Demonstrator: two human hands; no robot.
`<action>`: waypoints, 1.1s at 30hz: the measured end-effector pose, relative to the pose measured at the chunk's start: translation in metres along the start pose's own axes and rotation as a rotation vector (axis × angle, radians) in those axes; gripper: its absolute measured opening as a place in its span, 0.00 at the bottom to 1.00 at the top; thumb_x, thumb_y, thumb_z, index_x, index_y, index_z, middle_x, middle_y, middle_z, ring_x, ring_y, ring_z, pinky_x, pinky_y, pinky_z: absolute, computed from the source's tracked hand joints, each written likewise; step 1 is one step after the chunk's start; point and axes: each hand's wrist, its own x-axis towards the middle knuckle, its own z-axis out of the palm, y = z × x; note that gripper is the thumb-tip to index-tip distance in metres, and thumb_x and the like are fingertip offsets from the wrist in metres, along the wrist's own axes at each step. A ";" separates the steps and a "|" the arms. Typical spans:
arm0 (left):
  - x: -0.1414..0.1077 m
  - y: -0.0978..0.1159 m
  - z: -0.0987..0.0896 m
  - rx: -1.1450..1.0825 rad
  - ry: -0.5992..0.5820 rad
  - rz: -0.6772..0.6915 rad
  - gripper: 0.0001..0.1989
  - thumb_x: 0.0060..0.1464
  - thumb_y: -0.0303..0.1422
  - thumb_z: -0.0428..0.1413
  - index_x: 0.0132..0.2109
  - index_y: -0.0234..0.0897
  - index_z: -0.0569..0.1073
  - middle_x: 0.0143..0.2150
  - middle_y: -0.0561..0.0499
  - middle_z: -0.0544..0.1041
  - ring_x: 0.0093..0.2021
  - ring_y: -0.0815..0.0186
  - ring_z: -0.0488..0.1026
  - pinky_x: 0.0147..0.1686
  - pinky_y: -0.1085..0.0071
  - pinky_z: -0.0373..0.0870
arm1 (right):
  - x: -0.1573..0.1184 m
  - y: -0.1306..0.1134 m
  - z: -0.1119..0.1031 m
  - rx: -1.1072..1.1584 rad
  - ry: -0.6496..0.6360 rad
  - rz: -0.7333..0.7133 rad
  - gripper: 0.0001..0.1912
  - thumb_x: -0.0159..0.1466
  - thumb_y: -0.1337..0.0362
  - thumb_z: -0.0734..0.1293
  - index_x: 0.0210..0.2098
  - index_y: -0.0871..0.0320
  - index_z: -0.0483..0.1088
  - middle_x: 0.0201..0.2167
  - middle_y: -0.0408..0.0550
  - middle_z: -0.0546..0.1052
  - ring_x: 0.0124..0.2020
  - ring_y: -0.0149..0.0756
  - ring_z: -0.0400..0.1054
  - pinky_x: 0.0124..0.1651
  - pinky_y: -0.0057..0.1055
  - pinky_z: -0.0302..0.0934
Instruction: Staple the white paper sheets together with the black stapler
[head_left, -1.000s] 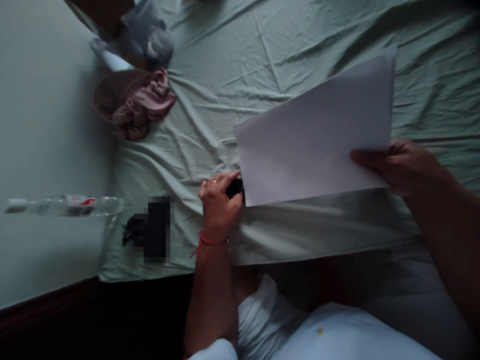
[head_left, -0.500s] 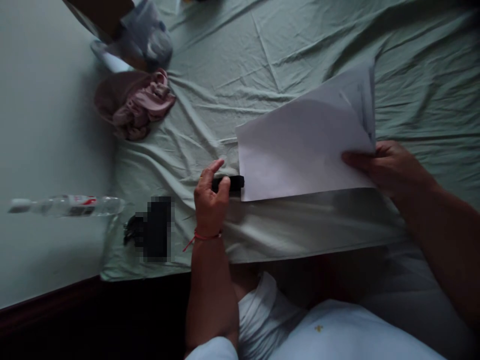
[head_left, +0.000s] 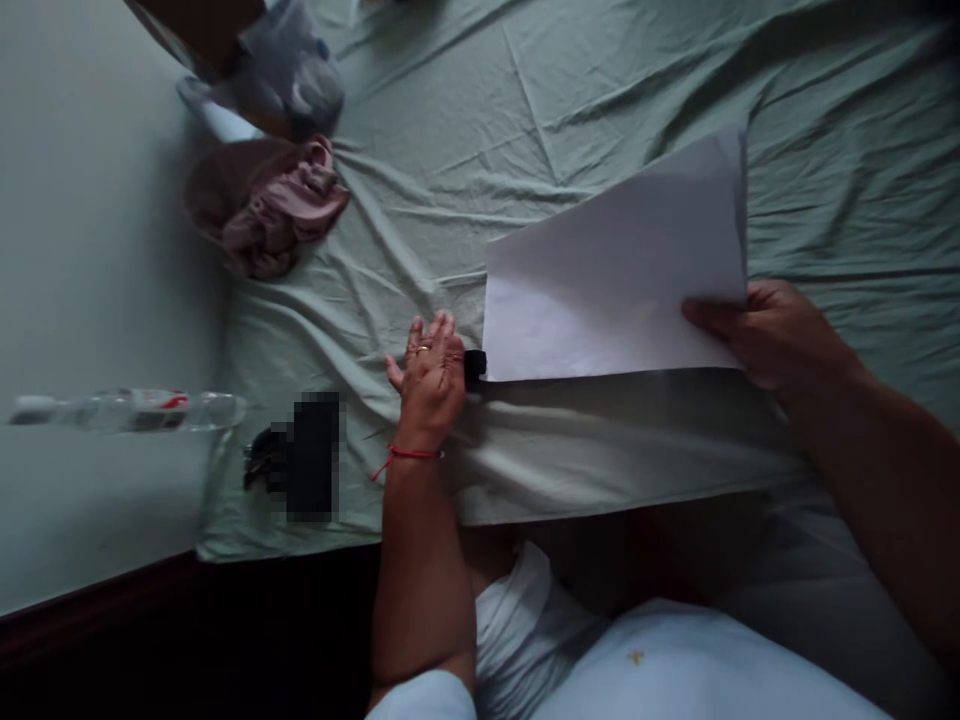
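My right hand (head_left: 780, 330) pinches the right edge of a stack of white paper (head_left: 600, 290), thumb on top and fingers underneath. The stack rises toward that side, over a green sheet. At its near left corner, a black stapler (head_left: 475, 364) meets the paper's edge. My left hand (head_left: 431, 385) lies palm down over the stapler, fingers stretched out, and hides most of it. A ring and a red string bracelet are on this hand and wrist. Whether a staple is in the paper cannot be seen.
Left of my arm lie a blurred-out black item (head_left: 315, 455) and a clear plastic bottle (head_left: 127, 410) on its side. Farther back are a bunched pink cloth (head_left: 281, 210), a plastic bag (head_left: 292, 70) and a brown box (head_left: 202, 35) by the wall.
My left hand has turned from gripping the stapler with thumb and fingers to lying flat over it. The paper's left edge has shifted slightly right, and its lower edge slightly up.
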 end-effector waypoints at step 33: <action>-0.010 0.013 -0.005 -0.187 0.510 0.124 0.16 0.65 0.36 0.58 0.57 0.37 0.78 0.64 0.38 0.76 0.68 0.50 0.70 0.68 0.51 0.64 | 0.001 0.005 -0.019 0.096 0.024 -0.011 0.14 0.48 0.54 0.82 0.31 0.48 0.79 0.34 0.39 0.82 0.32 0.36 0.75 0.33 0.34 0.72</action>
